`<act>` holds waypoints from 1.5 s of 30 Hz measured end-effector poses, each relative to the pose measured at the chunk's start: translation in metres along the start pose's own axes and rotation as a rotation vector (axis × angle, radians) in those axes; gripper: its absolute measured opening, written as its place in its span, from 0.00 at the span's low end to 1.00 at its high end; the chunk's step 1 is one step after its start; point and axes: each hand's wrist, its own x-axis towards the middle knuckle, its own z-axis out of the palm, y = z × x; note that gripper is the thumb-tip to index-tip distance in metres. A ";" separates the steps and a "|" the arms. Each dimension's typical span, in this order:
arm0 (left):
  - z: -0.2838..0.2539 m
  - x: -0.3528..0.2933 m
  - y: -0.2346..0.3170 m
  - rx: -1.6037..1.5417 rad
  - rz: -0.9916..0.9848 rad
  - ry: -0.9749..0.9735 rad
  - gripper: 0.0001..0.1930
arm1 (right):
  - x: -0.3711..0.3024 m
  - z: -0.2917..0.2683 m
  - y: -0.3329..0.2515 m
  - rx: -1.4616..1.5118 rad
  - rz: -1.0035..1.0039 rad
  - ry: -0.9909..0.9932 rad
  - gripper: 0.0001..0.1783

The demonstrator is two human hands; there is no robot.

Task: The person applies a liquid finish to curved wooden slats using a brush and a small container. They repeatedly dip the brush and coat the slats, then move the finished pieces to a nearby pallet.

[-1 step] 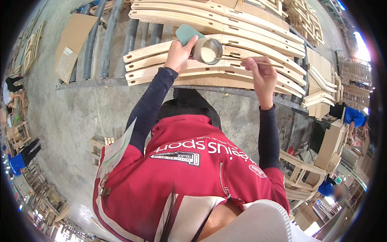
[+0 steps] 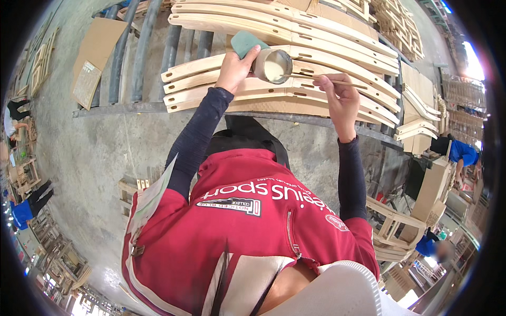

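Note:
My left hand [image 2: 232, 71] is closed around a small cup [image 2: 260, 64], tilted so its mouth faces right. Cream-coloured liquid [image 2: 273, 70] lies inside. A flat green piece [image 2: 246, 43] with rounded corners shows just beyond the fingers; whether this hand also holds it I cannot tell. My right hand [image 2: 345, 100] pinches a thin wooden stick [image 2: 304, 77], whose left end reaches the cup's mouth. Both hands are above a row of long, curved wooden slats [image 2: 197, 99] with slots near their ends and middles.
Dark rollers [image 2: 142, 52] carry the slats, with cardboard [image 2: 258, 108] under them. Another cardboard sheet [image 2: 100, 50] lies at the left. Shorter curved wooden pieces [image 2: 416, 126] are stacked at the right. A wooden frame [image 2: 395, 226] stands lower right. People in blue [image 2: 464, 152] work farther off.
My right hand and the stick have shifted slightly left toward the cup. The cup in my left hand has moved very slightly right.

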 end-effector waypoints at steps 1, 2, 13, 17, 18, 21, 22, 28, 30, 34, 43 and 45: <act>0.004 0.002 0.002 -0.013 0.011 -0.003 0.19 | 0.002 0.002 0.003 -0.104 -0.029 -0.020 0.08; 0.008 0.004 0.003 -0.027 0.023 -0.004 0.18 | 0.006 0.002 0.001 -0.212 -0.040 -0.023 0.08; 0.011 0.039 0.010 -0.036 0.012 -0.019 0.18 | 0.037 0.004 0.037 0.443 0.358 0.024 0.09; 0.013 0.047 0.009 -0.052 -0.044 -0.015 0.19 | 0.043 0.006 0.048 0.656 0.435 0.107 0.09; 0.013 0.049 0.008 -0.065 -0.049 -0.018 0.19 | 0.044 0.006 0.049 0.675 0.449 0.114 0.09; 0.018 0.055 0.004 -0.095 -0.060 -0.014 0.18 | 0.048 0.001 0.064 0.675 0.534 0.106 0.08; 0.020 0.057 0.003 -0.100 -0.063 -0.004 0.18 | 0.049 -0.001 0.069 0.665 0.569 0.100 0.08; 0.022 0.073 -0.018 -0.041 -0.083 -0.033 0.18 | 0.055 0.006 0.074 0.686 0.554 0.132 0.08; 0.018 0.075 -0.023 -0.024 -0.094 -0.042 0.18 | 0.059 -0.002 0.081 0.732 0.504 0.177 0.08; 0.011 0.072 -0.023 -0.006 -0.089 0.003 0.17 | 0.069 -0.023 0.109 0.356 0.306 0.347 0.11; 0.004 0.065 -0.017 0.010 -0.100 0.048 0.18 | 0.078 -0.011 0.147 -0.013 0.259 0.383 0.12; 0.000 0.070 -0.026 0.038 -0.077 0.048 0.18 | 0.079 -0.009 0.151 -0.010 0.261 0.380 0.13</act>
